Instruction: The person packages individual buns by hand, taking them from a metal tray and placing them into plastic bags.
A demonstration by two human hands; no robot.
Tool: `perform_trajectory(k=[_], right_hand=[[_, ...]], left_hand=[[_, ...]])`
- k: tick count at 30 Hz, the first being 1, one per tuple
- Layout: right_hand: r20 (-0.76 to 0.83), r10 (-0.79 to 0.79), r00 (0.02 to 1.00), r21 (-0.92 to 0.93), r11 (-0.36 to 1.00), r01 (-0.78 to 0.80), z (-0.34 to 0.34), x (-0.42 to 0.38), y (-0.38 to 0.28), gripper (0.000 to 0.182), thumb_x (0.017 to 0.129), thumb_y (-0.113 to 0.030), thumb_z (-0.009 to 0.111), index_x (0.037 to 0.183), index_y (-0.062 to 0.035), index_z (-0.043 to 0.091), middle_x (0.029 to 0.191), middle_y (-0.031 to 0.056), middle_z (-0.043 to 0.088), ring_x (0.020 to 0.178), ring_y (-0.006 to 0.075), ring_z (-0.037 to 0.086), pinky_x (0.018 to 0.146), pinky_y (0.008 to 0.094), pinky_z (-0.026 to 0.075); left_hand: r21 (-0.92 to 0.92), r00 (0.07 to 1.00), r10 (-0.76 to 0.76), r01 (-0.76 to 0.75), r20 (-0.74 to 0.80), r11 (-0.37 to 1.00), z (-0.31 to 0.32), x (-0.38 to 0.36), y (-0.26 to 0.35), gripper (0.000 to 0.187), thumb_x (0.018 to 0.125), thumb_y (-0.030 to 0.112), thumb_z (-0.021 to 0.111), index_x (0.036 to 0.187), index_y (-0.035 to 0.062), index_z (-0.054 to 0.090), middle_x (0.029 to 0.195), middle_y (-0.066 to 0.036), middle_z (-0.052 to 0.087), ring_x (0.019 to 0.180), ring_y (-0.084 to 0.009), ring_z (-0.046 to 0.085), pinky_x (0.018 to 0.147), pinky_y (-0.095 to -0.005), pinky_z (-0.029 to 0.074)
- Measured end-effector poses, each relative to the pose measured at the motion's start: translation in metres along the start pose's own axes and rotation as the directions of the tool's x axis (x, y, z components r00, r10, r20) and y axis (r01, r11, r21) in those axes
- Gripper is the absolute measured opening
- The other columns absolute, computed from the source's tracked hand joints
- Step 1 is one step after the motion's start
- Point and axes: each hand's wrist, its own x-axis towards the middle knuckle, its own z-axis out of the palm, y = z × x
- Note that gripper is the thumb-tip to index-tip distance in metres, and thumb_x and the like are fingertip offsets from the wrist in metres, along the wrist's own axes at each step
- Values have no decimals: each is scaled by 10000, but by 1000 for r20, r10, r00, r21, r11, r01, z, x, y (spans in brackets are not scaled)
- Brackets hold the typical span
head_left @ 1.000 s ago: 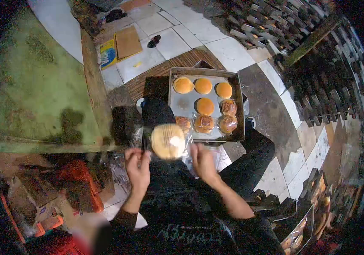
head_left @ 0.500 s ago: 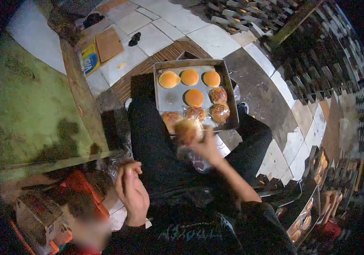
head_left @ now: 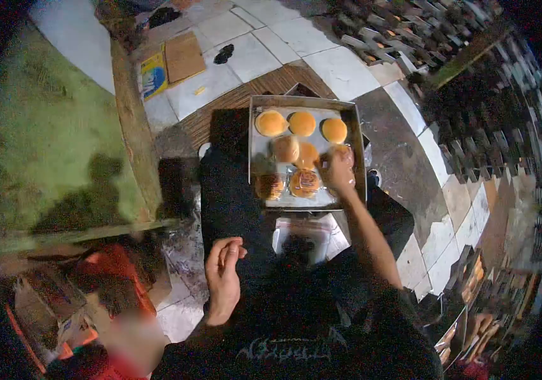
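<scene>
Right hand (head_left: pixel 336 170) covers a wrapped brown bun, grip unclear; rectangular metal tray (head_left: pixel 354 136) sits above white floor tiles (head_left: pixel 340 69); left hand (head_left: pixel 223 277) loose, holding nothing.

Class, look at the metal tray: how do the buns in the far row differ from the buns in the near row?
The far-row buns lie bare, while the near-row buns sit in clear plastic wrap. The far-row buns look smooth and pale orange; the near-row buns look darker brown with shiny glare from the wrap. There are three far-row buns, but only two near-row buns show. Both sets are round and rest in the same metal tray.
</scene>
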Motion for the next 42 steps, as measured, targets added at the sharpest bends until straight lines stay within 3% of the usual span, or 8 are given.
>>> perform_trajectory(k=[3,7,10,19,22,33,36,42], right_hand=[[219,45,975,110,991,-70,62,-86,23,246,756,-132,577,964,-3,549,950,201,584,837,338,572,725,412,447],[168,-511,843,-86,844,529,22,-192,-44,387,723,-69,485,1107,-72,527,1279,142,380,1228,363,273,985,517,220],[240,-313,919,-311,872,378,26,-194,-44,449,717,-111,472,1162,-70,509,1360,119,268,1280,349,168,1017,526,155],[457,-633,625,-79,671,737,9,-207,-30,342,688,-196,504,971,-31,603,1222,108,437,1191,324,337,1003,441,258],[458,-206,865,-372,839,397,-2,-203,-24,455,762,-180,482,1194,-54,416,1103,110,504,1004,289,476,846,390,362],[171,-317,933,209,937,280,13,-218,5,328,687,-101,512,1008,-32,534,840,170,570,772,321,559,655,444,440],[421,260,869,306,861,-406,0,-209,-13,169,811,-148,548,889,-13,483,751,189,571,703,329,568,609,358,444],[210,14,978,303,950,-79,-11,-211,2,242,709,-74,637,894,-2,497,766,187,582,718,338,572,632,377,449]], left_hand=[[94,999,5,-1,-41,996,-17,14,-8,138,875,112,480,920,2,550,852,-47,558,754,-114,508,725,-242,415],[245,1000,10,-15,23,969,-10,29,-17,143,874,113,482,921,-5,547,847,-45,560,754,-111,513,720,-239,418],[473,961,175,-259,216,842,13,40,-34,150,863,129,505,905,-6,556,835,-36,573,748,-108,532,701,-230,416],[358,884,80,-268,460,894,39,47,-116,163,852,151,514,911,2,546,789,-44,581,697,-116,529,642,-254,428],[361,887,19,-207,461,909,32,44,-122,168,847,157,524,918,5,538,790,-46,577,700,-121,526,647,-258,425],[587,557,-214,-672,802,450,26,28,-150,352,716,149,575,1027,1,501,1036,-182,531,957,-350,508,852,-403,396],[497,563,-70,-656,823,568,30,37,-144,279,709,92,539,972,2,525,1007,-189,543,921,-347,519,801,-400,416],[450,705,7,-460,709,765,45,43,-122,283,786,282,587,684,18,596,632,-139,583,648,-280,585,620,-366,445]])
